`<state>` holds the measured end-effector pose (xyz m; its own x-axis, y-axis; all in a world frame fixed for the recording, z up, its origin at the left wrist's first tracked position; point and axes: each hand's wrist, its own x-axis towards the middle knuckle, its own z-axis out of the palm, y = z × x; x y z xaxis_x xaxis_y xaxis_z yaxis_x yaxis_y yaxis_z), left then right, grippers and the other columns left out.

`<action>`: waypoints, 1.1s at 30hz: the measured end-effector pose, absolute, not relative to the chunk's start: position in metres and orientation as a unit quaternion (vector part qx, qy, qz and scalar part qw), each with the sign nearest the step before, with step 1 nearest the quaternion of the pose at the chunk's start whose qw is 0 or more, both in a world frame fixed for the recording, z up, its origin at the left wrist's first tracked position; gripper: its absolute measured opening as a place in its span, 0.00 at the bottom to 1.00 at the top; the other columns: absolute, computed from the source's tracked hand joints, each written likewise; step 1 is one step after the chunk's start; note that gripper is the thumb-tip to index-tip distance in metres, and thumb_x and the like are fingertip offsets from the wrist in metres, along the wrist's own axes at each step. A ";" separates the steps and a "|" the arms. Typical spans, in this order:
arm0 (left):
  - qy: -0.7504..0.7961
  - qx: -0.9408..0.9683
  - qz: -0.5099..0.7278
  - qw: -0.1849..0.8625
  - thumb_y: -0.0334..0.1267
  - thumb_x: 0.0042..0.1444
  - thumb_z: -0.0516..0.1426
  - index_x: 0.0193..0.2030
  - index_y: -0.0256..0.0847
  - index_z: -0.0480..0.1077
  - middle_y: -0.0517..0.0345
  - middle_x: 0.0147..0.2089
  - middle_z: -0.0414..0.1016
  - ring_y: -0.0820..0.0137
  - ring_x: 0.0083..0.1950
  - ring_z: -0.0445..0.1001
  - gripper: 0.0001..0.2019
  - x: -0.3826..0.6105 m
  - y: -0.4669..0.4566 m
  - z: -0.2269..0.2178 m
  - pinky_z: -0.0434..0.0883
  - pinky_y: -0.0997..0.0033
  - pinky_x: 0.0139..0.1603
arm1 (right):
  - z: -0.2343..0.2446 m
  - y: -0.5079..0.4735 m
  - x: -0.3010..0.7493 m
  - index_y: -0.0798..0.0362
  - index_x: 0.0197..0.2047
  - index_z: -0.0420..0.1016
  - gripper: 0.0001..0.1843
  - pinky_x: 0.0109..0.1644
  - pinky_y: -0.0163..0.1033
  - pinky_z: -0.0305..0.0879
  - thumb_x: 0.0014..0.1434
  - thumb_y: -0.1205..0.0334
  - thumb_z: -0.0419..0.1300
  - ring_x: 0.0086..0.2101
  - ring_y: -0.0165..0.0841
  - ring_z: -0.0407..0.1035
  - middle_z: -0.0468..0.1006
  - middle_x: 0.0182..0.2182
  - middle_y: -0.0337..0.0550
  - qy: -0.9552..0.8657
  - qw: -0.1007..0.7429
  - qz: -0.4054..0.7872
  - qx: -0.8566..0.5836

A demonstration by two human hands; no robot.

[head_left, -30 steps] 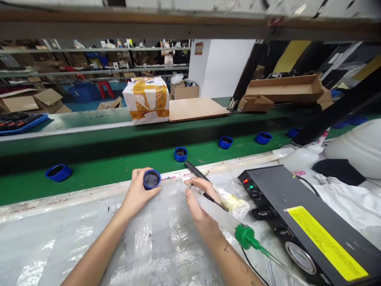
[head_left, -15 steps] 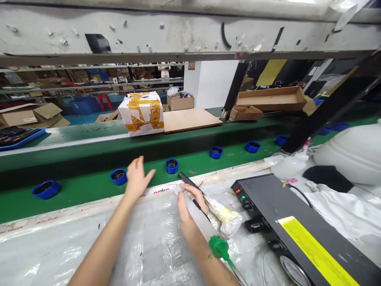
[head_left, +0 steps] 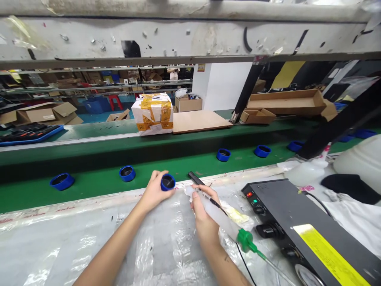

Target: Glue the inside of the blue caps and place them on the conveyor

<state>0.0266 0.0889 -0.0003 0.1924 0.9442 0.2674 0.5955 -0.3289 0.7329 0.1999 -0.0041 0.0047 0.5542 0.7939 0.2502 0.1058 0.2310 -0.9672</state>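
Observation:
My left hand (head_left: 154, 191) is closed around a blue cap (head_left: 168, 182), held open side up at the near edge of the green conveyor belt (head_left: 98, 186). My right hand (head_left: 203, 210) grips a translucent syringe dispenser (head_left: 220, 221) with a green end fitting (head_left: 244, 240), its tip pointing toward the cap. Both hands hover over a worktable covered in clear plastic sheet (head_left: 74, 238). More blue caps (head_left: 127, 173) ride along the belt.
A black control box (head_left: 297, 222) with knobs and a yellow label sits at the right, beside white cloth (head_left: 354, 214) and a white jug (head_left: 357, 159). A black remote-like tool (head_left: 195, 178) lies by the belt edge. A taped parcel (head_left: 153, 113) and cardboard boxes stand beyond.
My left hand set one cap on the belt, opened, then reached right and took hold of another blue cap. The right hand kept hold of the syringe dispenser.

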 end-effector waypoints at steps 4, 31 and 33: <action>0.463 0.766 0.339 0.290 0.34 0.50 0.65 0.55 0.45 0.69 0.52 0.54 0.69 0.58 0.58 0.73 0.24 0.002 0.051 0.000 0.70 0.56 0.64 | 0.009 -0.014 0.196 0.52 0.46 0.78 0.13 0.29 0.39 0.71 0.62 0.54 0.65 0.22 0.30 0.72 0.85 0.43 0.47 -0.428 0.672 0.285 -0.532; 0.426 0.775 0.312 0.346 0.33 0.52 0.63 0.55 0.46 0.69 0.54 0.57 0.77 0.58 0.58 0.76 0.22 0.001 0.046 0.004 0.72 0.59 0.59 | 0.012 -0.031 0.194 0.48 0.45 0.77 0.08 0.48 0.43 0.80 0.63 0.66 0.63 0.43 0.40 0.83 0.86 0.42 0.45 -0.610 0.593 0.208 -0.483; 0.428 0.775 0.313 0.344 0.33 0.52 0.63 0.55 0.46 0.69 0.54 0.57 0.77 0.57 0.58 0.76 0.22 0.001 0.046 0.004 0.72 0.59 0.59 | 0.013 -0.031 0.195 0.47 0.45 0.77 0.08 0.47 0.41 0.80 0.63 0.66 0.63 0.43 0.39 0.83 0.86 0.42 0.44 -0.613 0.591 0.212 -0.480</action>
<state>0.0008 0.0458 0.0043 0.4380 0.8786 0.1900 0.4480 -0.3966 0.8013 0.1953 -0.0312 0.0132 0.1589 0.8390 0.5203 0.3378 0.4490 -0.8272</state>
